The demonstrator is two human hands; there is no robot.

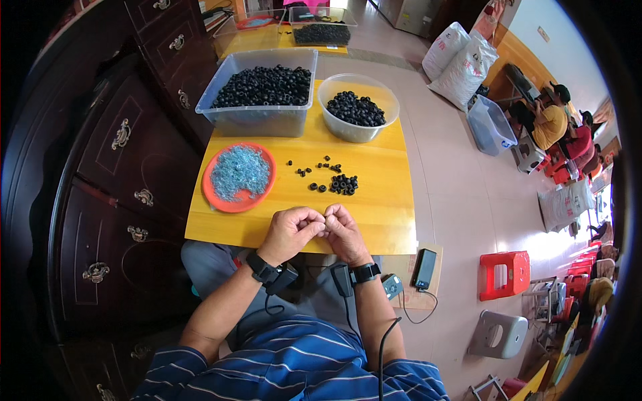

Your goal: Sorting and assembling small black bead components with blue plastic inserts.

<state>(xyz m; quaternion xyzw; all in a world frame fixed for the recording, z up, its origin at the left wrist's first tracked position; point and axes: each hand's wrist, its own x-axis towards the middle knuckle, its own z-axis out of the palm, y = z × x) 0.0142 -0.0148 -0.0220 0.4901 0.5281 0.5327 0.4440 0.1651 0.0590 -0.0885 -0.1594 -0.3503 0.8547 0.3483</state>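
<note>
At the near edge of a yellow table, my left hand and my right hand meet, thumbs and fingers pinched together. Whatever small thing they hold is hidden between the fingertips. Just beyond them lies a loose pile of small black ring-shaped parts, with several more scattered to its left. Left of these, an orange-red plate carries a heap of thin, bluish clear shreds or small pieces, too fine to tell.
At the table's far side stand a rectangular clear tub and a round clear bowl, both with black parts. Dark drawers line the left. Right are stools, white sacks and seated people. Cables run from my wrist straps.
</note>
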